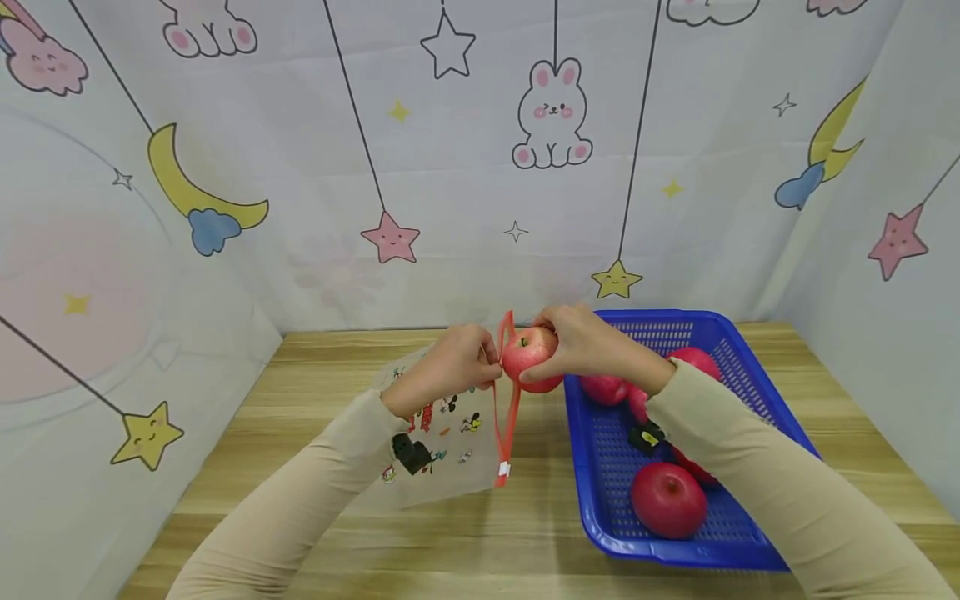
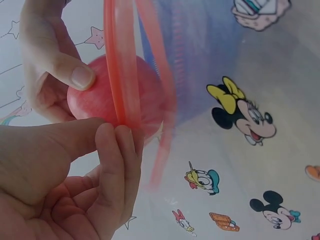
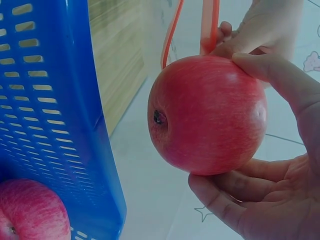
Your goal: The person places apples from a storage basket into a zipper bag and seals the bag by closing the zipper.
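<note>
In the head view my right hand (image 1: 576, 340) grips a red apple (image 1: 531, 357) between thumb and fingers, right at the mouth of a clear zip bag (image 1: 450, 454). Cartoon figures are printed on the bag, and its red zip edge (image 2: 131, 65) has a white slider (image 1: 504, 469) at one end. With thumb and fingers my left hand (image 1: 463, 360) pinches that red edge. The mouth stands parted. In the left wrist view the apple overlaps the red strips. The right wrist view shows the apple (image 3: 207, 115) held by its sides, its dark blossom end facing left.
A blue perforated basket (image 1: 600, 533) stands on the wooden table (image 1: 450, 550) to the right, under my right forearm. Inside are several red fruits, one an apple (image 1: 669, 500) near the front, and a small black item (image 1: 645, 437). A printed white curtain (image 1: 465, 183) hangs behind.
</note>
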`<act>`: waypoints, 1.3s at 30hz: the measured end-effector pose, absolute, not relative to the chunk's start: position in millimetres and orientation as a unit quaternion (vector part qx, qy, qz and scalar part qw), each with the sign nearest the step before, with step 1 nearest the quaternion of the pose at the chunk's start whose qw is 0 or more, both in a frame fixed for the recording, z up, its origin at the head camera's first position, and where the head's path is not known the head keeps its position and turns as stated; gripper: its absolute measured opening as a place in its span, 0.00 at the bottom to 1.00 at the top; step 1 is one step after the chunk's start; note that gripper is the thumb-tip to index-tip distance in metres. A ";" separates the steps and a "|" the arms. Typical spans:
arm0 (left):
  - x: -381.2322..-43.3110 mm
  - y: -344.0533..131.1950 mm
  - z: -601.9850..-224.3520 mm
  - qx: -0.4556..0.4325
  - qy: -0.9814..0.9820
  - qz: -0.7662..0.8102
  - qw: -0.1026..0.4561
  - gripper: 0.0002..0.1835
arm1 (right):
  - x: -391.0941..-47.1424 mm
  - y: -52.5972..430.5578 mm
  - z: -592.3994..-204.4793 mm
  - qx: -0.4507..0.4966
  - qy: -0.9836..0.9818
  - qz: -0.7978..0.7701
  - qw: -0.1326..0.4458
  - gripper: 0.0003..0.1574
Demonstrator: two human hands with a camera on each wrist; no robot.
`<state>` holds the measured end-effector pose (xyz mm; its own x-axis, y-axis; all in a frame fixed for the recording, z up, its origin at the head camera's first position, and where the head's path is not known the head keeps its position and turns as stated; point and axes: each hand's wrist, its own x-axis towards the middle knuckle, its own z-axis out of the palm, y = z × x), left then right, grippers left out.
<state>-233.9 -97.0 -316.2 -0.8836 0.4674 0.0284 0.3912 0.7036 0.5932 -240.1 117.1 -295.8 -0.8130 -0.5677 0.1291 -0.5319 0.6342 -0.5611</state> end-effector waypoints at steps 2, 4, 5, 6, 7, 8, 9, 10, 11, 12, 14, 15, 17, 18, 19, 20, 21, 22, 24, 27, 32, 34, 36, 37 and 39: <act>-233.1 -96.9 -315.1 0.234 0.920 0.308 0.061 0.08 | -240.4 116.7 -297.0 -0.302 0.903 -0.303 0.030 0.39; -232.3 -96.7 -314.1 0.232 0.920 0.310 0.060 0.08 | -241.5 116.5 -298.9 -0.303 0.902 -0.305 0.029 0.39; -232.1 -96.8 -313.8 0.231 0.920 0.310 0.061 0.08 | -242.0 116.4 -299.8 -0.304 0.902 -0.305 0.027 0.40; -231.9 -96.9 -313.4 0.231 0.920 0.309 0.060 0.08 | -241.8 116.1 -300.1 -0.304 0.902 -0.305 0.026 0.40; -231.7 -96.9 -312.9 0.230 0.920 0.310 0.061 0.08 | -242.4 115.9 -300.8 -0.306 0.902 -0.304 0.025 0.40; -231.5 -97.0 -312.4 0.228 0.920 0.311 0.062 0.08 | -243.1 115.8 -301.7 -0.308 0.902 -0.303 0.023 0.41; -231.4 -96.9 -312.1 0.224 0.921 0.312 0.064 0.09 | -243.3 115.5 -302.1 -0.309 0.902 -0.302 0.022 0.41; -231.2 -96.9 -311.6 0.223 0.921 0.313 0.065 0.09 | -243.3 115.0 -302.3 -0.310 0.902 -0.301 0.021 0.41; -231.1 -97.0 -311.1 0.223 0.921 0.314 0.065 0.09 | -243.3 114.6 -302.6 -0.310 0.903 -0.298 0.019 0.41; -231.0 -97.0 -310.7 0.223 0.920 0.316 0.066 0.09 | -243.4 114.0 -302.9 -0.310 0.902 -0.298 0.019 0.40; -231.0 -97.1 -309.8 0.224 0.919 0.319 0.065 0.09 | -243.8 113.0 -303.7 -0.311 0.903 -0.296 0.018 0.40; -231.0 -97.1 -309.3 0.226 0.918 0.319 0.063 0.08 | -243.7 112.4 -303.8 -0.312 0.903 -0.295 0.017 0.39; -231.2 -97.3 -308.4 0.231 0.917 0.321 0.060 0.08 | -244.2 111.5 -304.7 -0.315 0.902 -0.294 0.014 0.38; -231.3 -97.4 -308.1 0.232 0.916 0.321 0.059 0.08 | -244.3 111.2 -305.0 -0.317 0.901 -0.295 0.012 0.37; -231.4 -97.5 -307.5 0.234 0.916 0.321 0.056 0.08 | -244.4 110.8 -305.3 -0.318 0.901 -0.294 0.010 0.36; -231.5 -97.8 -307.2 0.237 0.916 0.320 0.054 0.07 | -244.4 110.4 -305.6 -0.320 0.901 -0.295 0.009 0.36; -231.4 -97.8 -306.4 0.239 0.916 0.319 0.051 0.07 | -244.3 109.9 -305.9 -0.322 0.900 -0.294 0.007 0.36; -231.4 -97.9 -305.9 0.240 0.916 0.319 0.050 0.07 | -244.2 109.6 -306.0 -0.325 0.899 -0.293 0.004 0.35; -231.2 -98.1 -305.1 0.241 0.917 0.316 0.046 0.07 | -243.9 108.6 -306.6 -0.325 0.900 -0.292 0.003 0.35; -231.2 -97.9 -303.7 0.238 0.918 0.315 0.042 0.07 | -243.7 106.9 -308.2 -0.327 0.899 -0.291 0.002 0.35; -231.3 -98.0 -302.0 0.240 0.917 0.318 0.035 0.07 | -242.7 104.5 -309.8 -0.326 0.899 -0.294 0.007 0.33; -230.9 -98.2 -300.8 0.241 0.915 0.321 0.034 0.07 | -241.6 103.6 -309.4 -0.326 0.898 -0.295 0.010 0.32; -230.2 -98.5 -299.5 0.241 0.913 0.326 0.035 0.07 | -240.3 102.6 -308.9 -0.327 0.897 -0.297 0.010 0.32; -229.9 -98.6 -298.9 0.240 0.912 0.329 0.036 0.07 | -239.6 101.9 -308.4 -0.328 0.897 -0.297 0.011 0.32; -229.5 -99.0 -297.7 0.238 0.912 0.331 0.038 0.07 | -238.9 100.5 -308.1 -0.331 0.896 -0.297 0.009 0.32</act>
<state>-229.5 -99.0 -297.7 -0.8839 0.4592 0.0881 0.4090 0.6680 0.6217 -238.9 100.5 -308.1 -0.7806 -0.5986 0.1798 -0.5875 0.6047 -0.5378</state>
